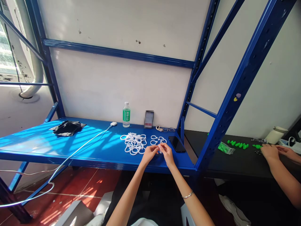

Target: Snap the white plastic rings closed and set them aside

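A sunlit blue shelf (98,150) stretches across the scene here, blue beams (117,54) against a scuffed white wall (122,81), red tiles (89,182) below! Centre stage, a heap of white rings (131,138), with a looser cluster (162,138) just to its right. And in front, the hands meet: the right hand (166,153) has its fingertips pinched on a small white piece (160,152), mostly hidden; the left hand (150,153) touches in alongside, fingers bunched, whether gripping it we can't tell
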`<state>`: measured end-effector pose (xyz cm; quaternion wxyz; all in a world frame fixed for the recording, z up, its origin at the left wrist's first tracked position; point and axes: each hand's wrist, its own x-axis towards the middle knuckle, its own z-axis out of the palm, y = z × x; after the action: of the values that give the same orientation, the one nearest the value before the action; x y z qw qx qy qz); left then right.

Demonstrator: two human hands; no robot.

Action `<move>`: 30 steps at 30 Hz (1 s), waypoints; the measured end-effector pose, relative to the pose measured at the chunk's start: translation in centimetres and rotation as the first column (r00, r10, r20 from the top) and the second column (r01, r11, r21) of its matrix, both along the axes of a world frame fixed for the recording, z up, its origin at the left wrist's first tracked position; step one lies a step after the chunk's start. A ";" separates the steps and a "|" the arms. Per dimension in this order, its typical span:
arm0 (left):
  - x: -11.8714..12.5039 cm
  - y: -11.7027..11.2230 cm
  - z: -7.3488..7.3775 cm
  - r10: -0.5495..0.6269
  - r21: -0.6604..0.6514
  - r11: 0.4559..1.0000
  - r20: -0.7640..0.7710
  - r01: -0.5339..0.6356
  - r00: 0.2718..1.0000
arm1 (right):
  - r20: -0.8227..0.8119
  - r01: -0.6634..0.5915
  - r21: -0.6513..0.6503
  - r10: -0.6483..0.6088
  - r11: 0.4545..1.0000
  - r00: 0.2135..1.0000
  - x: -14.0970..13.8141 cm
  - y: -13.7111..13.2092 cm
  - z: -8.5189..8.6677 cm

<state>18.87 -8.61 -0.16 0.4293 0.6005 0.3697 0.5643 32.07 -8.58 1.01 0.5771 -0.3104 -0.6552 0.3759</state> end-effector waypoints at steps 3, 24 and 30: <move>0.0 -0.1 0.1 0.005 -0.003 1.000 0.001 -0.005 1.000 | 0.004 -0.007 0.009 0.007 1.000 1.000 0.0 0.0 0.0; 0.0 0.1 -0.2 0.006 0.019 1.000 0.021 -0.007 1.000 | -0.022 -0.009 -0.017 0.008 1.000 1.000 -0.1 0.2 -0.1; -0.1 0.0 -0.1 0.010 0.036 0.999 -0.026 -0.009 1.000 | -0.057 -0.013 -0.055 0.010 0.998 0.998 -0.2 0.0 0.1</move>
<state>18.75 -8.63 -0.26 0.4110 0.6136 0.3681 0.5648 31.87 -8.59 1.15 0.5845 -0.3117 -0.6296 0.4061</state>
